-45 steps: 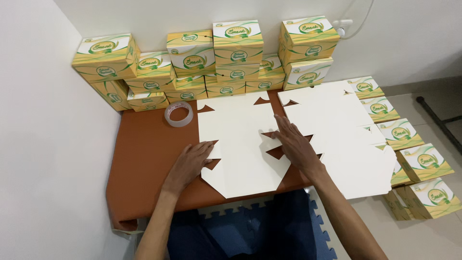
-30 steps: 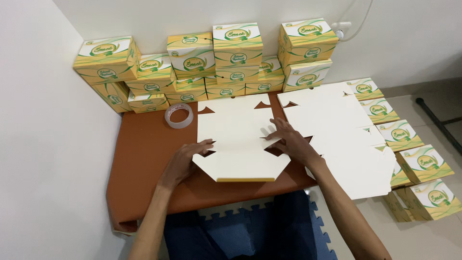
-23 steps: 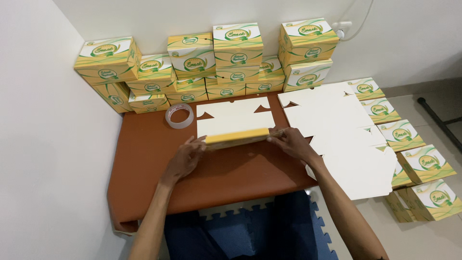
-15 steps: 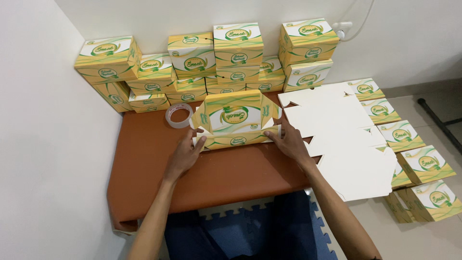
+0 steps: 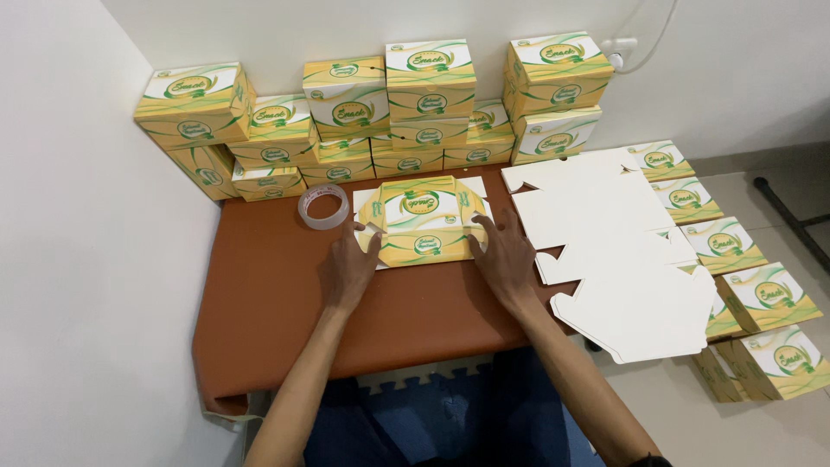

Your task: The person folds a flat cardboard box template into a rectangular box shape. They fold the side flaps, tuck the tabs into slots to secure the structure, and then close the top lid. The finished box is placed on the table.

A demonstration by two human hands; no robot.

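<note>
A flat cardboard box blank [image 5: 421,223], folded over with its yellow, green and white printed side up, lies on the brown table [image 5: 285,303]. My left hand [image 5: 347,270] presses on its left edge, fingers spread. At its right edge rests my right hand [image 5: 504,258], flat, with the fingertips on the fold. Neither hand grips anything else.
A roll of clear tape [image 5: 322,207] lies just left of the blank. Several assembled printed boxes [image 5: 430,79] are stacked along the wall. A pile of white unfolded blanks [image 5: 614,251] overhangs the table's right side. More boxes [image 5: 765,294] sit on the floor at right.
The white blank that lay flat under both hands has been folded away from me, so its printed side now faces up. Both hands moved farther from me with it.
</note>
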